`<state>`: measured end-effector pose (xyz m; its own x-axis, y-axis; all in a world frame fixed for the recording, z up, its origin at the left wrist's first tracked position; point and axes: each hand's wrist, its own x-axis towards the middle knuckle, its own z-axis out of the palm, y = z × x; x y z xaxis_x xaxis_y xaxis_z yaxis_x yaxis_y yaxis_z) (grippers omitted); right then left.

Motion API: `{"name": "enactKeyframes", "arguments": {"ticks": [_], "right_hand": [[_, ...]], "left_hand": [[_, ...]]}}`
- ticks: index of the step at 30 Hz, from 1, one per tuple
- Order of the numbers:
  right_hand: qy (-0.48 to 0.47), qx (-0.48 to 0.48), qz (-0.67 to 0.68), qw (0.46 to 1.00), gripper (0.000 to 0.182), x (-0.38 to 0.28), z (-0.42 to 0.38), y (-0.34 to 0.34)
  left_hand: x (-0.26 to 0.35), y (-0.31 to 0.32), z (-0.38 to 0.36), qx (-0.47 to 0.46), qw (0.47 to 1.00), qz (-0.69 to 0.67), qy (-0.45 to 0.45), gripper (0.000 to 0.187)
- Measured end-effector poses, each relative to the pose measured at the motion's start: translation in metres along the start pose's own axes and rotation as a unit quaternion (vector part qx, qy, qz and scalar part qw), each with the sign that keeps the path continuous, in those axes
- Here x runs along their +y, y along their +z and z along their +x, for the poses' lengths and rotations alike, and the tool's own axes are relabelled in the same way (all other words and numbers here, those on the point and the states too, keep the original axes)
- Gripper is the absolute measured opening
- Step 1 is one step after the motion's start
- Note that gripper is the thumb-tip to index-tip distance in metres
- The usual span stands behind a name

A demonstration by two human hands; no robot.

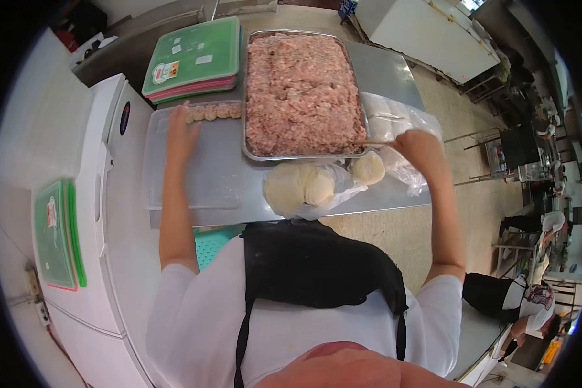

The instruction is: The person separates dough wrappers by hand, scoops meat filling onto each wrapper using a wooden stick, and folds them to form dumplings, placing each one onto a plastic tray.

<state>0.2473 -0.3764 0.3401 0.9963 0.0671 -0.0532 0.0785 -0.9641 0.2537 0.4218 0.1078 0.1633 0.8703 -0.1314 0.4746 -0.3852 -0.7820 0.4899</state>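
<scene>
My left hand (182, 132) is at the left end of a short row of dumplings (213, 112), its fingers stretched and the thumb apart. The row lies along the far edge of a clear plastic tray (204, 187). My right hand (419, 149) grips a thin wooden stick (370, 142), whose far end touches the ground meat (304, 94) near its lower right corner. That meat fills a large metal tray (245, 103). Nearest to me, a stack of round dough wrappers (294, 186) sits in an opened plastic bag, beside a smaller wrapper stack (368, 168).
Green-lidded containers (191, 61) are piled at the back left of the metal table (385, 68). Bagged white packs (385, 113) lie right of the meat. A white refrigerator (103, 187) stands on the left. Another person (524, 301) is at the far right.
</scene>
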Motion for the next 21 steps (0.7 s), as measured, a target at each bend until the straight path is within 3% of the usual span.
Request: {"name": "enactKeyframes", "arguments": {"ticks": [2, 4, 6, 7, 9, 11, 14, 17, 21], "right_hand": [[-0.032, 0.036, -0.08, 0.996, 0.027, 0.018, 0.016, 0.004], [-0.079, 0.103, -0.127, 0.983, 0.016, 0.034, 0.036, 0.025], [-0.157, 0.106, -0.123, 0.974, 0.013, 0.022, 0.043, 0.044], [-0.197, 0.108, -0.121, 0.967, 0.011, 0.017, 0.047, 0.053], [-0.192, 0.076, -0.111, 0.972, 0.011, 0.008, 0.042, 0.07], [-0.188, 0.073, -0.082, 0.976, 0.011, 0.012, 0.029, 0.076], [-0.187, 0.108, -0.01, 0.976, 0.011, 0.024, 0.006, 0.08], [-0.218, 0.14, 0.07, 0.963, 0.014, 0.026, 0.003, 0.107], [-0.19, 0.145, 0.138, 0.961, 0.024, 0.012, 0.009, 0.124]], "left_hand": [[0.052, 0.012, -0.023, 0.03, 0.996, -0.064, 0.062, 0.052], [0.138, 0.004, -0.041, -0.066, 0.984, -0.127, 0.109, 0.041], [0.186, 0.033, -0.068, -0.147, 0.95, -0.232, 0.147, 0.033], [0.203, 0.056, -0.085, -0.153, 0.946, -0.227, 0.174, 0.032], [0.229, 0.082, -0.104, -0.203, 0.935, -0.205, 0.209, 0.031], [0.248, 0.093, -0.112, -0.291, 0.916, -0.169, 0.22, 0.031], [0.263, 0.094, -0.126, -0.236, 0.932, -0.067, 0.267, 0.027], [0.267, 0.103, -0.134, -0.245, 0.94, -0.003, 0.239, 0.024], [0.262, 0.117, -0.136, -0.246, 0.955, -0.011, 0.167, 0.023]]}}
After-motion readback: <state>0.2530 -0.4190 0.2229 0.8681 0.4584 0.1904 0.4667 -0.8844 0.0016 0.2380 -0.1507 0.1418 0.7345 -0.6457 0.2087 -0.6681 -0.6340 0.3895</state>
